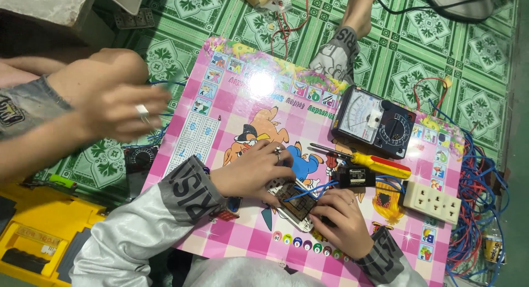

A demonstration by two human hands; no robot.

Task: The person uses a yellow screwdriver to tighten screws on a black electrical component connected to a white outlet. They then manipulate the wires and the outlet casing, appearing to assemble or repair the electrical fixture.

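Both hands, left hand (pixel 250 171) and right hand (pixel 339 212), grasp a small circuit board (pixel 295 204) near the pink board's (pixel 231 116) front edge; the trailing blue wire (pixel 314 189) could snag and tug it loose.

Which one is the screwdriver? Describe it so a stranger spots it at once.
Start at the pink checked board. Near its right end sits a black analogue meter; just below lies the screwdriver. Its yellow handle with a red end sets it apart from the black box beside it.

You see an analog multimeter (pixel 373 122) lying on the pink cartoon board (pixel 231 108), a yellow-handled screwdriver (pixel 374 163) just below it and a white socket strip (pixel 432 201) further right — near a tangle of red and blue wires (pixel 476 210). A yellow toolbox (pixel 38 234) sits far left — on the green patterned floor (pixel 419 50).
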